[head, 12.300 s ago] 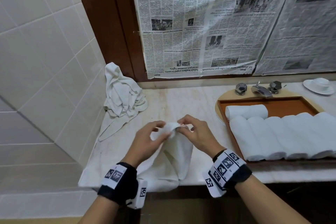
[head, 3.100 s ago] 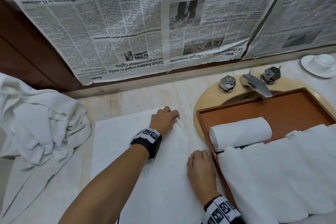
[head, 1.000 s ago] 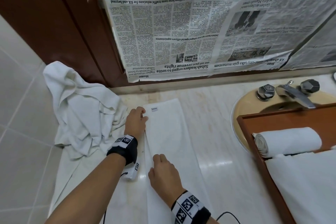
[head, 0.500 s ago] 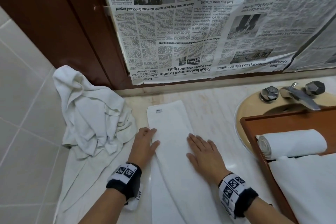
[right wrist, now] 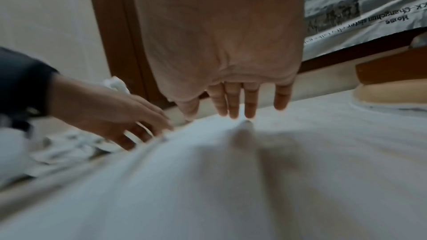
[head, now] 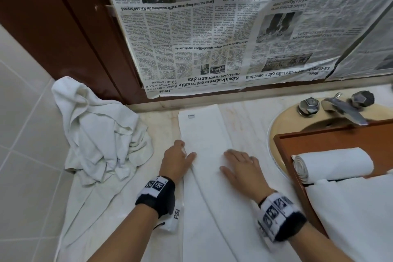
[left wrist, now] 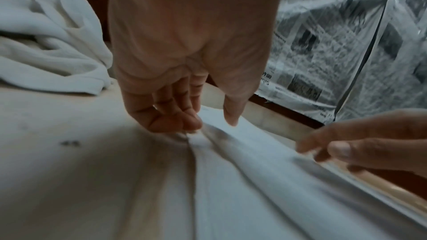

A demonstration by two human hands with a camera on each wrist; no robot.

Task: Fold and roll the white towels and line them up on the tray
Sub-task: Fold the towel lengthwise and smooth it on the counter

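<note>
Folded white towel [head: 204, 147] lies lengthwise on the marble counter [head: 251, 125], left of the tray [head: 331, 140]. Right hand [head: 242, 168] flat, fingers straight; left hand [head: 177, 160] pinches the left edge (wrist view). Risk: uneven pressing skews the layers, giving a lopsided roll.

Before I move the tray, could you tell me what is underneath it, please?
The wooden tray sits over the beige sink basin, whose rim shows at its left and back edges. The bowl and drain are covered by the tray and rolled towels.

Folded towel [head: 204, 155] mid-counter [head: 246, 125] — towel heap [head: 100, 136] left, tray [head: 331, 140] with rolled towels [head: 333, 166] right.
</note>
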